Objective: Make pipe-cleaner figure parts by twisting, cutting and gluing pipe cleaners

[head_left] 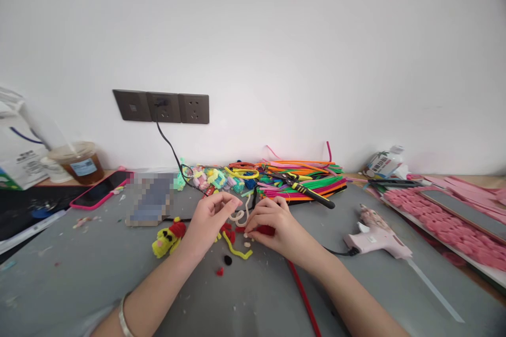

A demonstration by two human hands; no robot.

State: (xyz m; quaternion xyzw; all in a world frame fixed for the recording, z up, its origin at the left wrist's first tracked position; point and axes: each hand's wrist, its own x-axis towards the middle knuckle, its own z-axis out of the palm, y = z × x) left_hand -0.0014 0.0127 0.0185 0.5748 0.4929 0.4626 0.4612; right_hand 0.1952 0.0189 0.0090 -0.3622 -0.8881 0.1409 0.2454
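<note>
My left hand [209, 218] hovers over the grey table [79, 284] with its fingers curled and the fingertips pinched together; what they pinch, if anything, is too small to name. My right hand [276, 226] is closed on a small red fuzzy piece [265, 230] joined to a red pipe cleaner [302, 292] that runs toward me. Between the hands lie a cream pipe cleaner curl [241, 216], a yellow pipe cleaner [236, 250] and small red and black bits. A yellow and red pipe-cleaner figure [168, 238] lies left of my left hand.
A heap of coloured pipe cleaners [304, 176] with black-and-yellow pliers [310, 192] sits behind my hands. A pink glue gun [377, 237] lies at right, pink pieces on a tray [446, 221] beyond it. A phone [100, 189], a drink cup [81, 162] and wall sockets [162, 107] are at left.
</note>
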